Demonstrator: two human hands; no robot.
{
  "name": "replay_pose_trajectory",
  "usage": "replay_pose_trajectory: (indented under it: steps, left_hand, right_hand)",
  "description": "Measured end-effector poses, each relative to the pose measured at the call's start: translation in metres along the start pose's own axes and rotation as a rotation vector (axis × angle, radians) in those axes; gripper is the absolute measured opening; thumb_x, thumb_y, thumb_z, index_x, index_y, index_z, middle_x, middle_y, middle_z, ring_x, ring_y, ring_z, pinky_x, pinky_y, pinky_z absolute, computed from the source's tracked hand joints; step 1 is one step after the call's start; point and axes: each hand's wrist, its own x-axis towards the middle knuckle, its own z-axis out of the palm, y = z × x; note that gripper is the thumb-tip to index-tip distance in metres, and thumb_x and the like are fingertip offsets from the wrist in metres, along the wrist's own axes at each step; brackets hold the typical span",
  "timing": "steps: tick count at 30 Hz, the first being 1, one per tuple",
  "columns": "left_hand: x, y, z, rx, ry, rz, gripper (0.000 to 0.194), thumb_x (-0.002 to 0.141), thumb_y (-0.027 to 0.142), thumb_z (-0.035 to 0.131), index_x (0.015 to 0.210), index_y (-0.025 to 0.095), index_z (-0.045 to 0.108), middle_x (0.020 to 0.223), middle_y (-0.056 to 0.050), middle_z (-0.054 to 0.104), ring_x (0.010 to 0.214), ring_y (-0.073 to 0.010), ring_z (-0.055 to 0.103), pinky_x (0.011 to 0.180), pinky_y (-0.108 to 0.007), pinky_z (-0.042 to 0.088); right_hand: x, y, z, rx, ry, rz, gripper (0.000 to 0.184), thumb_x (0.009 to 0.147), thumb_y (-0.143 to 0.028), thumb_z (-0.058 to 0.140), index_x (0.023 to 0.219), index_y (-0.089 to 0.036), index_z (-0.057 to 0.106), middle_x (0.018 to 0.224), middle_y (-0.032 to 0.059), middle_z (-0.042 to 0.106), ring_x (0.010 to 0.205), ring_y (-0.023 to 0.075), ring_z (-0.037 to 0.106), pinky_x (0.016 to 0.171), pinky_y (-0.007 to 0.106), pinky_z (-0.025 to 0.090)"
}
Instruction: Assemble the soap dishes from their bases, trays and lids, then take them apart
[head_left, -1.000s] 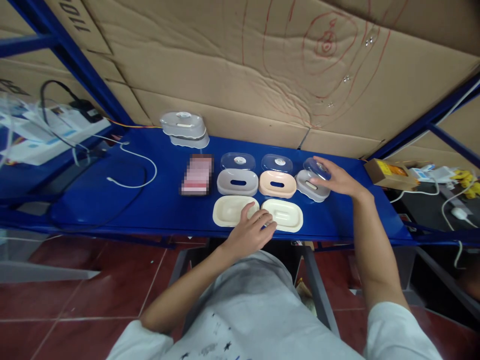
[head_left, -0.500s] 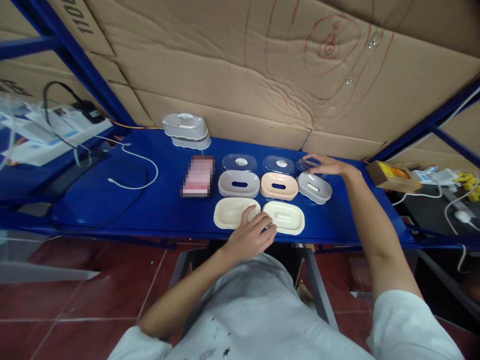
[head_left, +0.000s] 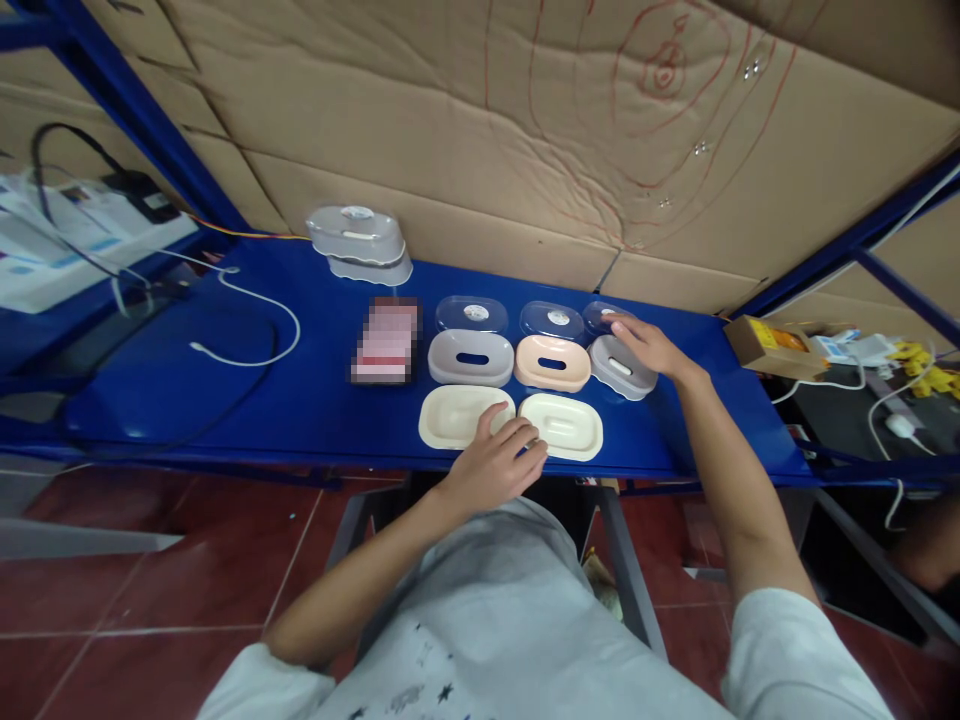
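Left fingers (head_left: 523, 433) over trays (head_left: 570, 425), near table edge (head_left: 667, 464)

We are viewing a blue surface (head_left: 360, 420) bearing a peach dish (head_left: 551, 381), with clear lids (head_left: 551, 320) lying behind it, cream trays (head_left: 577, 430) before it, grey pieces (head_left: 450, 370) flanking it.

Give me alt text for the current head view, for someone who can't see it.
A person's right hand is over a gray container, near a clear lid, while the left hand is at two cream trays. A peach container, a second gray container and more clear lids are also on the blue table.
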Motion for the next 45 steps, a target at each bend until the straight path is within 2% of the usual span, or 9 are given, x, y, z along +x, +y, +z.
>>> replay_pose_trajectory:
  steps: [6, 10, 16, 19, 23, 26, 30, 38, 45]
  left_hand:
    - [0.000, 0.000, 0.000, 0.003, -0.014, -0.002, 0.011, 0.103, 0.019, 0.058, 0.101, 0.019, 0.069, 0.098, -0.005, 0.074, 0.103, -0.0213, 0.068, 0.121, -0.054, 0.033]
    - [-0.001, -0.001, 0.001, 0.002, -0.007, -0.005, 0.013, 0.104, 0.019, 0.057, 0.101, 0.019, 0.069, 0.099, -0.005, 0.074, 0.103, -0.0210, 0.068, 0.121, -0.054, 0.034]
    - [0.001, 0.004, 0.000, 0.007, 0.006, -0.002, 0.013, 0.104, 0.019, 0.058, 0.103, 0.019, 0.071, 0.104, -0.006, 0.076, 0.108, -0.0225, 0.069, 0.123, -0.055, 0.033]
    - [0.021, 0.024, 0.003, -0.025, 0.003, -0.020, 0.020, 0.106, 0.023, 0.055, 0.116, 0.019, 0.072, 0.119, -0.009, 0.078, 0.118, -0.0250, 0.068, 0.126, -0.059, 0.029]
    - [0.065, 0.055, 0.022, -0.063, -0.141, -0.067, 0.041, 0.109, 0.032, 0.052, 0.145, 0.016, 0.063, 0.151, -0.017, 0.066, 0.144, -0.0318, 0.056, 0.130, -0.065, 0.026]
    - [0.088, 0.065, 0.040, -0.049, -0.196, -0.069, 0.049, 0.107, 0.037, 0.058, 0.149, 0.013, 0.061, 0.155, -0.019, 0.062, 0.148, -0.0355, 0.052, 0.131, -0.068, 0.024]
    - [0.098, 0.069, 0.053, -0.039, -0.252, -0.014, 0.052, 0.105, 0.043, 0.062, 0.147, 0.013, 0.063, 0.141, -0.020, 0.070, 0.142, -0.0390, 0.056, 0.128, -0.073, 0.024]
    - [0.080, 0.079, 0.041, -0.065, -0.229, 0.166, 0.039, 0.108, 0.030, 0.055, 0.143, 0.018, 0.065, 0.154, -0.017, 0.062, 0.142, -0.0322, 0.056, 0.125, -0.066, 0.035]
    - [0.015, 0.039, -0.001, -0.035, -0.153, -0.023, 0.034, 0.106, 0.023, 0.059, 0.138, 0.019, 0.068, 0.150, -0.015, 0.068, 0.142, -0.0317, 0.060, 0.129, -0.066, 0.028]
  right_hand:
    - [-0.010, -0.007, 0.007, -0.016, -0.046, -0.023, 0.067, 0.103, -0.074, 0.047, 0.154, -0.033, 0.060, 0.159, 0.0092, 0.063, 0.152, 0.0370, 0.055, 0.128, 0.064, 0.040]
    - [-0.040, -0.017, 0.013, -0.093, -0.082, -0.002, 0.096, 0.086, -0.076, 0.075, 0.166, -0.035, 0.042, 0.171, 0.0131, 0.048, 0.159, 0.0439, 0.043, 0.127, 0.073, 0.031]
    - [-0.076, -0.027, 0.008, -0.073, -0.038, -0.001, 0.084, 0.091, -0.070, 0.072, 0.162, -0.035, 0.046, 0.166, 0.0131, 0.053, 0.155, 0.0420, 0.049, 0.124, 0.070, 0.041]
    - [-0.085, -0.035, -0.004, 0.041, -0.051, -0.025, 0.076, 0.092, -0.069, 0.072, 0.157, -0.035, 0.054, 0.162, 0.0094, 0.059, 0.151, 0.0382, 0.054, 0.127, 0.061, 0.043]
    - [-0.091, -0.043, -0.022, 0.131, -0.109, 0.007, 0.073, 0.091, -0.068, 0.074, 0.155, -0.035, 0.057, 0.158, 0.0074, 0.063, 0.146, 0.0368, 0.060, 0.126, 0.058, 0.046]
    - [-0.090, -0.040, -0.033, 0.129, -0.101, 0.015, 0.073, 0.091, -0.067, 0.073, 0.155, -0.035, 0.057, 0.159, 0.0079, 0.062, 0.149, 0.0372, 0.057, 0.127, 0.061, 0.045]
    - [-0.074, -0.026, -0.035, 0.098, -0.057, -0.039, 0.069, 0.091, -0.064, 0.074, 0.152, -0.034, 0.061, 0.160, 0.0080, 0.061, 0.151, 0.0353, 0.056, 0.128, 0.061, 0.042]
    - [-0.038, -0.011, -0.011, 0.068, -0.113, -0.150, 0.066, 0.088, -0.060, 0.077, 0.145, -0.028, 0.068, 0.155, 0.0101, 0.067, 0.150, 0.0361, 0.057, 0.127, 0.058, 0.044]
    - [-0.100, -0.037, -0.017, -0.017, -0.030, -0.090, 0.048, 0.106, -0.051, 0.056, 0.152, -0.038, 0.061, 0.168, 0.0030, 0.053, 0.160, 0.0329, 0.045, 0.132, 0.061, 0.036]
